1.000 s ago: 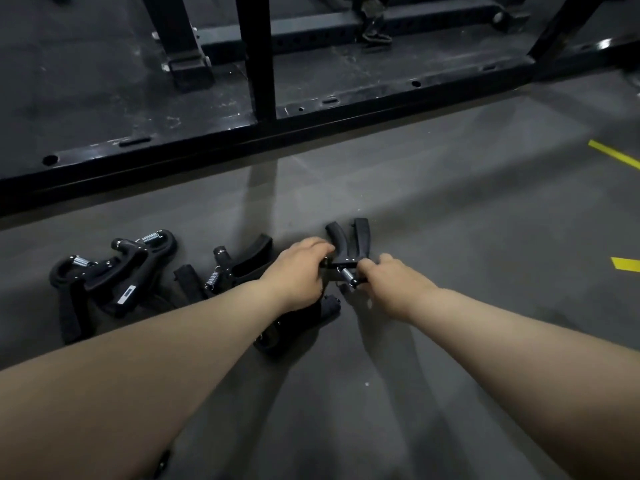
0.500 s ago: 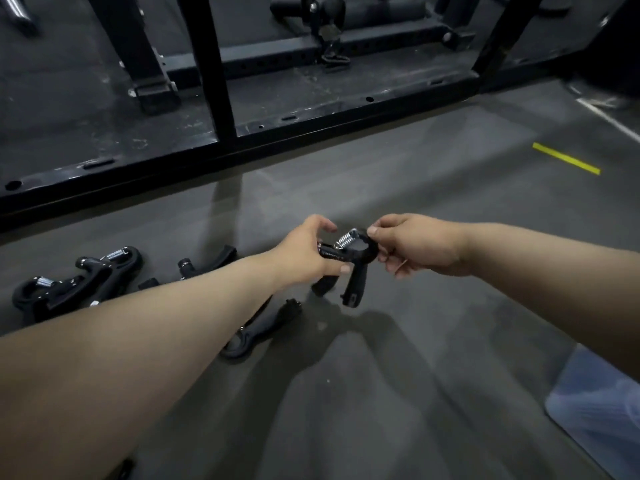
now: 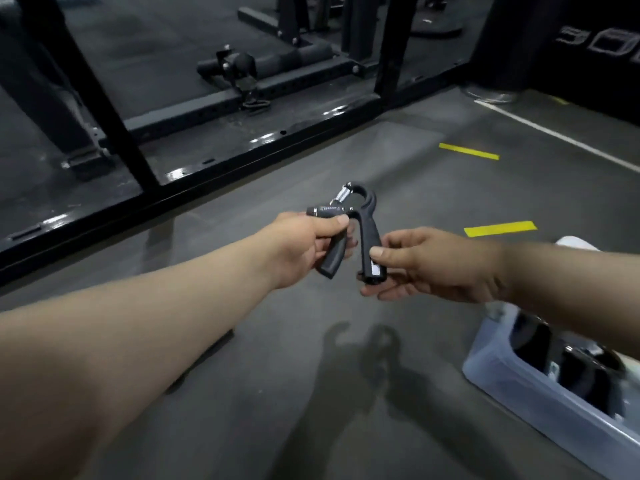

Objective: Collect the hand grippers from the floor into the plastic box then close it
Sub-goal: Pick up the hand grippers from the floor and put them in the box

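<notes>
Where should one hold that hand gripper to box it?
Likely by its right handle, approached from the right as the right hand does: the hand gripper has handles splayed apart, each a long bar, and the plastic box sits on that side.

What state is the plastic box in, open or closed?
Open. No lid covers the plastic box; its top is uncovered, and dark objects inside it are visible from above.
</notes>
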`<control>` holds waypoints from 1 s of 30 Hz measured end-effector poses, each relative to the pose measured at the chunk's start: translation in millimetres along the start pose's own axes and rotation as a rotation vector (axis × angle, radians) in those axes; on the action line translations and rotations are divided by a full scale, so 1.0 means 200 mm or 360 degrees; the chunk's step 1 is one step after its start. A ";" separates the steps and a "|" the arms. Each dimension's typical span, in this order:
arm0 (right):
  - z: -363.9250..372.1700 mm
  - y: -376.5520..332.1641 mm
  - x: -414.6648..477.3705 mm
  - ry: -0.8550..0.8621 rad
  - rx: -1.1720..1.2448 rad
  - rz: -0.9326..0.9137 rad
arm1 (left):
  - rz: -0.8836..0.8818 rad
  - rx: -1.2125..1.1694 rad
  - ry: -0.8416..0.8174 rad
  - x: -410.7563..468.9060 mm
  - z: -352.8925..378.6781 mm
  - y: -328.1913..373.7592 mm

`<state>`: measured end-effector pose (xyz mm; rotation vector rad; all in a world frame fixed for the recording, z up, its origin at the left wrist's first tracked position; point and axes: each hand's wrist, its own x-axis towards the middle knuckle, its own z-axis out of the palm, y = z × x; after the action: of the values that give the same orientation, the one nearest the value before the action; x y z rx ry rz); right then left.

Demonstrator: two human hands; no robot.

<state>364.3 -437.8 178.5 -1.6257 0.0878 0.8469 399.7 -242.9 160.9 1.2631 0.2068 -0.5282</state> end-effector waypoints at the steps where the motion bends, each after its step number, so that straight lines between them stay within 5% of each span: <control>1: -0.07 -0.01 -0.06 0.0014 0.0023 -0.0004 | 0.0002 0.0036 -0.0023 0.00 0.10 0.02; 10: -0.79 0.09 -0.65 0.0093 -0.0480 0.0525 | -0.0088 0.1105 -0.0426 0.03 1.14 -0.04; 20: -1.08 0.73 -0.96 -0.0171 -0.0464 0.0984 | -0.0484 0.1413 -0.0779 0.04 1.63 -0.71; 30: -1.01 1.10 -0.83 0.0374 0.0002 0.0837 | 0.0080 0.2129 -0.0668 0.16 1.69 -0.97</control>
<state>228.8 -738.3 89.3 -1.7214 0.7055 1.0409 286.7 -608.9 85.8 2.3741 -0.6495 -0.9216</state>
